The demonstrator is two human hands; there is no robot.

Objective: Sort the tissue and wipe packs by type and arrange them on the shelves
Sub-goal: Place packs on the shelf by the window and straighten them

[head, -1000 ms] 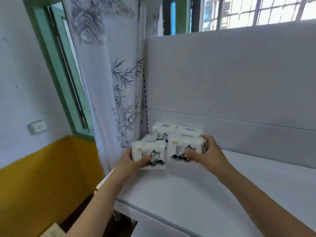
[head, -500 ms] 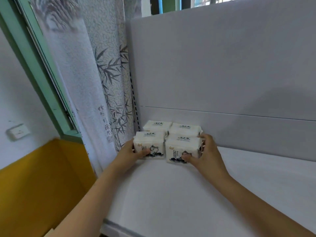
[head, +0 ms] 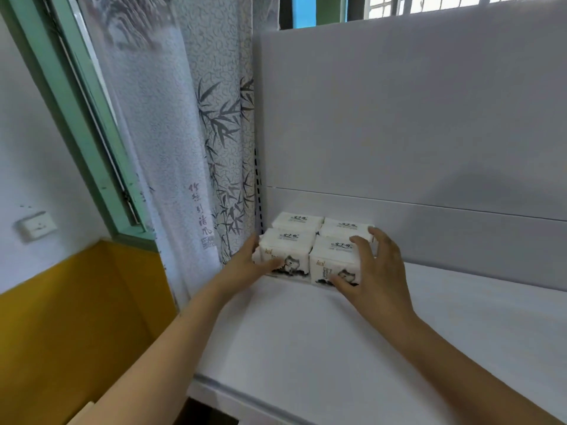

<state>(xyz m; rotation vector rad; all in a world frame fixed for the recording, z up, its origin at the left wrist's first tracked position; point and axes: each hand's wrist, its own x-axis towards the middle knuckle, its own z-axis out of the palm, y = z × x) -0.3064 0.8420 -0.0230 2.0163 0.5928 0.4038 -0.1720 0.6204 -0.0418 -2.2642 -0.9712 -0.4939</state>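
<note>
Squaring four tissue packs between both hands on the shelf.
Left hand presses flat against the left pack; right hand spread wide, barely touching. Packs judged light, soft, slippery-wrapped; grip opposite ends.

Soft daylight enters through the window above the shelf's back panel and past the curtain, leaving the scene evenly bright with a cool grey cast. A faint, broad shadow lies on the panel at right, and thin shadows sit under both forearms. Wide-angle bending curves the green frame, and detail is slightly soft throughout.
</note>
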